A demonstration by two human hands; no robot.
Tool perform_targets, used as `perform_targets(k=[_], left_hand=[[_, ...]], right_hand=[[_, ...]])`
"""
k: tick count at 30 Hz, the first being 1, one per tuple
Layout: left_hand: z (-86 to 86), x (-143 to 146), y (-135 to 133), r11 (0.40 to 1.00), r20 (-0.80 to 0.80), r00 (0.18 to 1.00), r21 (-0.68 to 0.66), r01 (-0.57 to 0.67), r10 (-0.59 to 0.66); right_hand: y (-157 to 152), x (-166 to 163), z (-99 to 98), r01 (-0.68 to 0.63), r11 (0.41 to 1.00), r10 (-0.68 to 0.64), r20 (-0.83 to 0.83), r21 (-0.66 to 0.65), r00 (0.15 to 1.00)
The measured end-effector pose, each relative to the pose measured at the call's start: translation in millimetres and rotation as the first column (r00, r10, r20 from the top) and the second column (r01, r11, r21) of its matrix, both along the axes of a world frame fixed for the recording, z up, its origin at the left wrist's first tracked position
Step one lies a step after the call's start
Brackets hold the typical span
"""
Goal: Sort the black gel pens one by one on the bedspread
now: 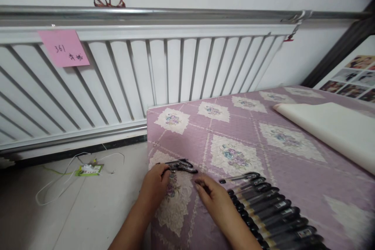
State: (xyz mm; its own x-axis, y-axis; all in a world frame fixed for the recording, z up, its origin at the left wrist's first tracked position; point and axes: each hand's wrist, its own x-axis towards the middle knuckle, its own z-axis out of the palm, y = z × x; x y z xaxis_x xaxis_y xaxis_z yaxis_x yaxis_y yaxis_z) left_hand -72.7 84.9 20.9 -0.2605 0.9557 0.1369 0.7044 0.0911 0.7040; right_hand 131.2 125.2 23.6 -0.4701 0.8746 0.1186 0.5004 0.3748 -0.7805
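Observation:
My left hand [156,183] is at the near left of the bed-like surface, its fingers closed around the left end of a small bunch of black pens [183,165]. The capped ends with clips stick out to the right, and the hand hides part of them. Just right of the bunch, my right hand [213,195] has its thumb and fingers curled together; whatever is between them, if anything, is hidden. Beyond the right hand lies a slanting row of several black-capped pens [272,207] with clear barrels, side by side. One pen [238,177] lies at the row's far end.
A purple quilted cover [193,136] with floral patches spreads under everything. Large white folded sheet [328,121] at right. White radiator [172,70] with a pink note [63,48] behind; glasses [109,0] above the pipe. Power strip [89,169] and cables on the floor.

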Motion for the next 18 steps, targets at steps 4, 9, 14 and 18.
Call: perform_targets(k=[4, 9, 14, 18], left_hand=[[1.4, 6.3, 0.4, 0.998, -0.038, 0.998, -0.018, 0.056, -0.056], [3.4, 13.5, 0.0, 0.995, -0.097, 0.991, -0.046, 0.090, -0.094], [3.4, 16.5, 0.7, 0.993, -0.105, 0.989, -0.059, 0.101, -0.107], [4.7, 20.5, 1.0, 0.986, -0.042, 0.987, -0.080, 0.148, -0.152]], right_hand=[[-0.5, 0.5, -2.4, -0.007, 1.000, 0.007, 0.026, 0.018, 1.000], [-0.8, -0.2, -2.9, 0.004, 0.999, -0.006, 0.046, 0.036, 0.999], [-1.2, -0.8, 0.6, 0.010, 0.999, -0.013, 0.070, 0.036, 0.997], [-1.5, -0.4, 1.1, 0.011, 0.999, -0.014, 0.068, 0.043, 0.998]])
